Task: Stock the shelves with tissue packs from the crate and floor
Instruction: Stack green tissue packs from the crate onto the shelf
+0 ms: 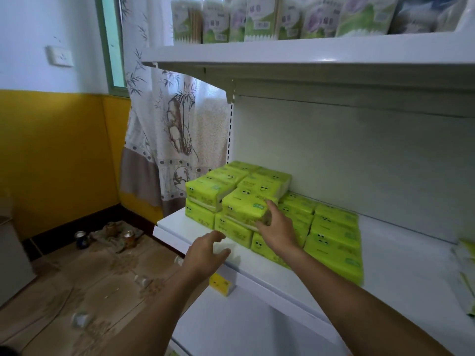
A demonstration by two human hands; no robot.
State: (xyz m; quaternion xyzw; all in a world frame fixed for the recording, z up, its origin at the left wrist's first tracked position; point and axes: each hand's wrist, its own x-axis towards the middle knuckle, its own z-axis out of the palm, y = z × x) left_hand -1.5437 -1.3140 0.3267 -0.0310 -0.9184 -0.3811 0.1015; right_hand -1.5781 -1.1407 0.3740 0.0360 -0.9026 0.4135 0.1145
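Several bright green tissue packs lie stacked on the white middle shelf, two layers high at the left end and one layer to the right. My right hand presses with straight fingers against the right end of the front upper pack. My left hand hovers over the shelf's front edge, fingers relaxed and holding nothing, just left of the stack. No crate is in view.
The upper shelf carries several green and white product bags. More green packs show at the right edge. A yellow price tag hangs on the shelf lip. Cans and rags lie on the floor by the curtain.
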